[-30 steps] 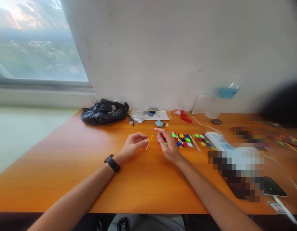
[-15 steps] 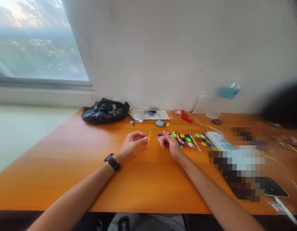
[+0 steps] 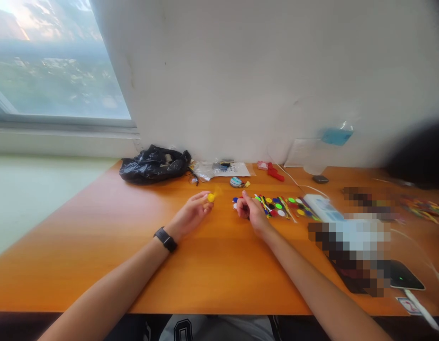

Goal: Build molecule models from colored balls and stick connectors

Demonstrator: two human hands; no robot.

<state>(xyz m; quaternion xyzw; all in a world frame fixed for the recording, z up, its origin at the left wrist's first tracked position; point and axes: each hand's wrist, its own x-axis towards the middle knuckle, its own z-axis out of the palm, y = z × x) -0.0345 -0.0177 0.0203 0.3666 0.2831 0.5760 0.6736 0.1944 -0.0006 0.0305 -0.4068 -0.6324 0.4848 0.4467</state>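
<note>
My left hand (image 3: 191, 214), with a dark watch on its wrist, pinches a small yellow disc (image 3: 211, 197) between thumb and fingertips above the table. A blurred yellow streak (image 3: 218, 191) shows just beyond the disc; its shape cannot be made out. My right hand (image 3: 253, 210) is closed, its fingers curled and thumb pointing up. Whether anything lies in those fingers is hidden. Behind and to the right of it, rows of small coloured discs (image 3: 278, 206) with thin strips lie on the wooden table (image 3: 219, 270).
A black plastic bag (image 3: 153, 165) lies at the back left, beside clear packaging (image 3: 205, 170). A round tin-like item (image 3: 236, 182) and a red object (image 3: 275, 172) sit near the wall. A white box (image 3: 324, 208), a phone (image 3: 406, 275) and cables are at right.
My left hand has drawn slightly left and turned, so the yellow thing, earlier a thin upright line, now shows as a round disc. My right hand has barely moved.
</note>
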